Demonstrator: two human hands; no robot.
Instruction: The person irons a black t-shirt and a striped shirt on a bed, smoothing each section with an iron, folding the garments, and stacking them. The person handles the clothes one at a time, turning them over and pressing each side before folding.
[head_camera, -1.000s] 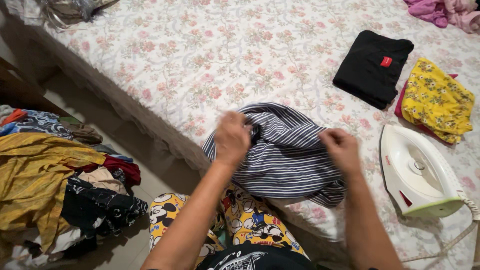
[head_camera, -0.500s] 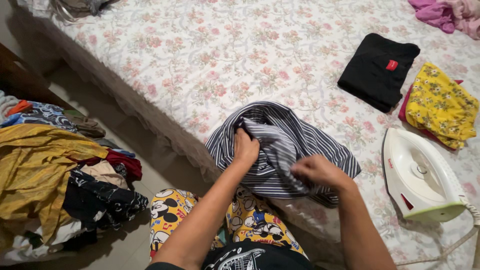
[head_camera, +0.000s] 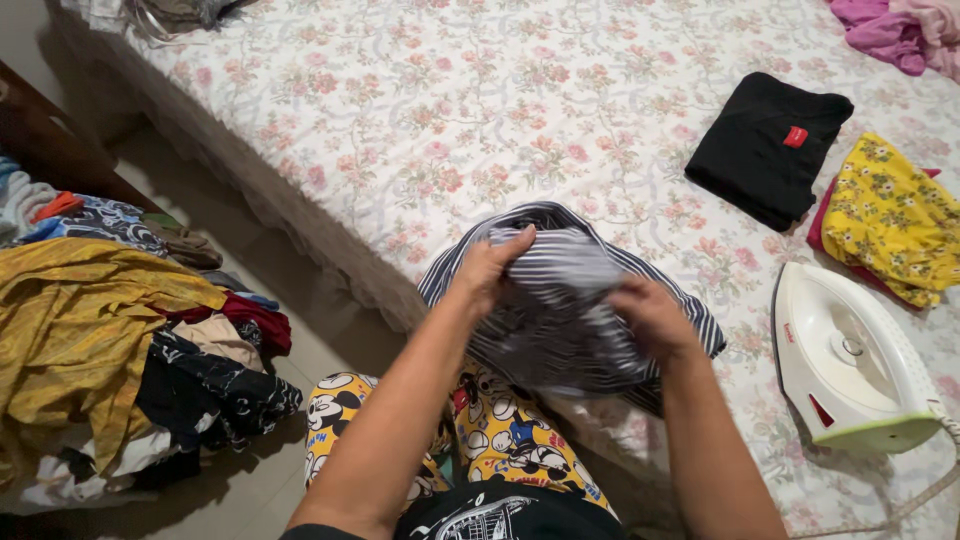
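Observation:
A dark blue and white striped garment (head_camera: 565, 330) lies bunched at the near edge of a bed covered by a floral sheet (head_camera: 450, 110). My left hand (head_camera: 490, 268) grips a fold of it at its upper left, fingers curled over the cloth. My right hand (head_camera: 650, 315) holds the garment on its right side, thumb and fingers pinching the fabric. Both hands lift part of the cloth slightly off the sheet.
A white and green clothes iron (head_camera: 850, 360) lies on the bed at right, cord trailing. A folded black garment (head_camera: 765, 145), a yellow floral one (head_camera: 890, 215) and pink clothes (head_camera: 890, 25) lie beyond. A heap of mixed clothes (head_camera: 110, 330) sits on the floor at left.
My hands have come closer together on the striped garment, gathering and lifting its middle; the cloth is more bunched than a second ago.

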